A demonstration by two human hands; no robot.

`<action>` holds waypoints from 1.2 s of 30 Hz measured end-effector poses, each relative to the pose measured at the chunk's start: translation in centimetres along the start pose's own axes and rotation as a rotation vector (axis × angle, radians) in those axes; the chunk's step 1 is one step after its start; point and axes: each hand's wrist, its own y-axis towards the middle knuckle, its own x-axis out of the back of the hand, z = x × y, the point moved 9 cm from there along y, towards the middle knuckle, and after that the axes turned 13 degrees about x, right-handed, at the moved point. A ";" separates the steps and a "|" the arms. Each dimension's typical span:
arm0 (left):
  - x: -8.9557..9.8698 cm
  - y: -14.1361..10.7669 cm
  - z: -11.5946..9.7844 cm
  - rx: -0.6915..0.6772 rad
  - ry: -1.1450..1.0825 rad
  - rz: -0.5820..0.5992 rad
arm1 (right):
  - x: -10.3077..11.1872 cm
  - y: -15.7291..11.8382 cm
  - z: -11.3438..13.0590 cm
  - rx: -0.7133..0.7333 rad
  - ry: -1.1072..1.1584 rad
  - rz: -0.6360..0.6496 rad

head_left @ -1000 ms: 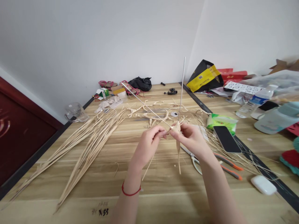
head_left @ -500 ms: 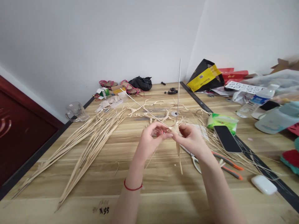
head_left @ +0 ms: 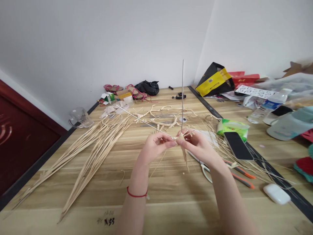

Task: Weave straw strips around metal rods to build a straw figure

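A small woven straw piece (head_left: 182, 139) is pinched between my two hands above the table. Closed on its left side is my left hand (head_left: 156, 145), with a red string on that wrist. My right hand (head_left: 198, 145) grips the other side. One thin metal rod (head_left: 183, 94) rises almost upright from the piece; a second rod (head_left: 144, 121) slants away to the upper left from near my left fingers. Loose straw ends (head_left: 185, 158) hang below. The fingertips hide part of the weave.
Long straw bundles (head_left: 97, 156) lie at left, near a glass mug (head_left: 80, 117). Braided straw pieces (head_left: 166, 123) lie beyond my hands. On the right are scissors (head_left: 205, 173), orange-handled pliers (head_left: 242, 179), a phone (head_left: 237, 146), a tissue pack (head_left: 232, 129) and a white case (head_left: 276, 193).
Both hands have shifted slightly left with the woven piece. The upright rod moved left with it, and the slanted rod now lies flatter, its far tip further left.
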 end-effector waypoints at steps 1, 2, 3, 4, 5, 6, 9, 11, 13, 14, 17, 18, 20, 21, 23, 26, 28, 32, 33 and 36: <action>-0.1 -0.1 -0.2 -0.018 0.012 0.000 | 0.0 0.0 0.1 0.003 0.010 0.005; -0.1 -0.3 -0.5 -0.043 0.028 -0.002 | -0.1 0.0 0.1 0.007 0.018 0.009; -0.1 -0.4 -0.8 -0.071 0.050 -0.004 | -0.1 0.0 0.2 0.010 0.020 0.012; -0.2 -0.5 -1.1 -0.099 0.078 -0.007 | -0.1 0.0 0.1 0.009 0.018 0.015; -0.2 -0.6 -1.3 -0.126 0.110 -0.011 | 0.0 0.0 0.1 0.006 0.016 0.015; -0.2 -0.8 -1.5 -0.150 0.148 -0.019 | 0.0 0.0 0.0 0.001 0.013 0.013; -0.1 -1.3 -2.1 -0.230 0.289 -0.076 | 0.3 0.0 -0.4 -0.005 -0.008 -0.012; 0.0 -1.8 -2.7 -0.296 0.396 -0.136 | 0.5 0.1 -0.6 0.003 -0.033 -0.030; -0.1 -2.3 -3.4 -0.351 0.489 -0.189 | 0.6 0.1 -0.7 0.011 -0.049 -0.042; -0.1 -2.5 -3.6 -0.370 0.517 -0.203 | 0.6 0.2 -0.7 0.010 -0.051 -0.044; -0.2 -2.6 -3.8 -0.380 0.533 -0.183 | 0.5 0.2 -0.8 -0.001 -0.046 -0.056; -0.1 -2.6 -3.7 -0.375 0.529 -0.175 | 0.4 0.3 -0.9 -0.008 -0.049 -0.056; 0.1 -2.6 -3.6 -0.364 0.521 -0.186 | 0.2 0.3 -0.9 -0.013 -0.062 -0.060; 0.3 -2.6 -3.5 -0.359 0.517 -0.203 | 0.2 0.3 -0.9 -0.013 -0.072 -0.061; 0.6 -2.7 -3.4 -0.353 0.508 -0.234 | 0.1 0.3 -1.0 -0.017 -0.085 -0.064; 0.5 -3.0 -3.5 -0.369 0.518 -0.261 | 0.2 0.4 -1.2 -0.026 -0.063 -0.076; 0.1 -3.2 -3.9 -0.391 0.550 -0.268 | 0.2 0.4 -1.2 -0.026 -0.037 -0.078; -0.7 -3.4 -4.4 -0.427 0.623 -0.260 | 0.5 0.5 -1.2 -0.019 -0.036 -0.093; -0.8 -3.5 -4.5 -0.440 0.636 -0.264 | 0.6 0.5 -1.2 -0.018 -0.033 -0.094; -0.9 -3.7 -4.8 -0.476 0.656 -0.286 | 0.5 0.4 -1.4 -0.025 -0.016 -0.082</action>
